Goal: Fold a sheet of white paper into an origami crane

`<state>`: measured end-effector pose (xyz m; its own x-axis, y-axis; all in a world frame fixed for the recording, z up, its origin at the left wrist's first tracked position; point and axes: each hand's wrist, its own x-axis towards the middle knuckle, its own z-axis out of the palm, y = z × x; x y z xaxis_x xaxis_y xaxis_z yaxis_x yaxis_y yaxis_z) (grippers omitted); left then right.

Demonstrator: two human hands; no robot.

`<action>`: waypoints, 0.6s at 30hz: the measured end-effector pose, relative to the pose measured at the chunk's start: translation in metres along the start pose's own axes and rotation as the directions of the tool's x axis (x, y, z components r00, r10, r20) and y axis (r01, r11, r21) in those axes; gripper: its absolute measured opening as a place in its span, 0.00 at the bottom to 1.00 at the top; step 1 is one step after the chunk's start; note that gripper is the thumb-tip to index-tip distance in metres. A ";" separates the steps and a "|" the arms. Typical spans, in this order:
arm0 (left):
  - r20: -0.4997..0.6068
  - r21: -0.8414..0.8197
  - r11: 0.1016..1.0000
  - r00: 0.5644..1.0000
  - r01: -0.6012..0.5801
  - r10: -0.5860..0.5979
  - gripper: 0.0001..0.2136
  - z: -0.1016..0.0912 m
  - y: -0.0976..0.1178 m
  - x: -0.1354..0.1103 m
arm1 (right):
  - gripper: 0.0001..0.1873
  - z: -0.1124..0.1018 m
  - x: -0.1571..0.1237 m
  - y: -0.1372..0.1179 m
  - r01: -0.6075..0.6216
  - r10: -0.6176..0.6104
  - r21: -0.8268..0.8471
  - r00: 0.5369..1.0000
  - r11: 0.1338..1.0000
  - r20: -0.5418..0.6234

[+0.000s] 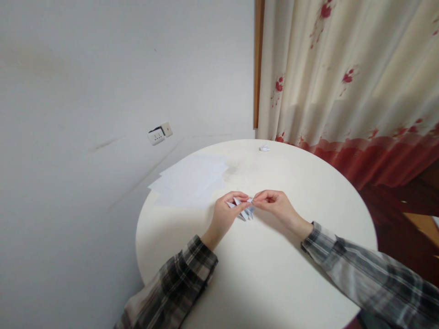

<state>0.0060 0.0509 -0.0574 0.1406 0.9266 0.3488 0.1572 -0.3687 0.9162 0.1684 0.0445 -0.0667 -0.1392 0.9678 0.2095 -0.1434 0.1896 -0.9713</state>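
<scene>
Over the middle of a round white table (270, 283), both hands meet at a small folded paper piece (245, 213) with several pointed flaps. My left hand (229, 211) is closed around its left side, thumb and fingers pinching it. From the right, my right hand (274, 201) pinches the tip of the same folded paper between thumb and fingers. Part of the paper is hidden behind the left fingers, so its full shape cannot be made out.
Loose sheets of white paper (192, 180) lie overlapping at the table's back left. Near the far edge rests another small folded or crumpled white paper (264, 148). A wall with a socket (157, 136) borders the left; a flowered curtain (315, 91) hangs behind.
</scene>
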 end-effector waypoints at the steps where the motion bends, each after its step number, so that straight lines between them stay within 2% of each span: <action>1: 0.007 0.008 1.000 1.000 -0.007 0.007 0.04 0.000 0.000 0.000 | 0.12 0.000 0.000 0.000 0.014 -0.014 -0.007 1.000 1.000 -0.004; 10: 0.047 0.044 0.999 0.999 0.020 -0.022 0.06 0.000 -0.004 0.002 | 0.11 0.002 -0.005 -0.004 0.172 -0.177 -0.113 0.983 0.979 -0.040; 14: 0.070 0.040 0.998 0.996 0.054 -0.057 0.07 0.001 -0.003 0.001 | 0.11 0.001 -0.004 -0.001 0.121 -0.123 -0.047 0.992 0.992 -0.042; 18: 0.065 0.074 0.997 0.997 0.030 -0.035 0.08 0.001 -0.004 0.000 | 0.12 0.000 -0.002 0.001 0.050 -0.051 -0.012 0.998 0.999 -0.046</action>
<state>0.0061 0.0527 -0.0615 0.1987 0.9320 0.3032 0.2327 -0.3454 0.9091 0.1688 0.0430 -0.0683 -0.0863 0.9635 0.2533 -0.1389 0.2401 -0.9608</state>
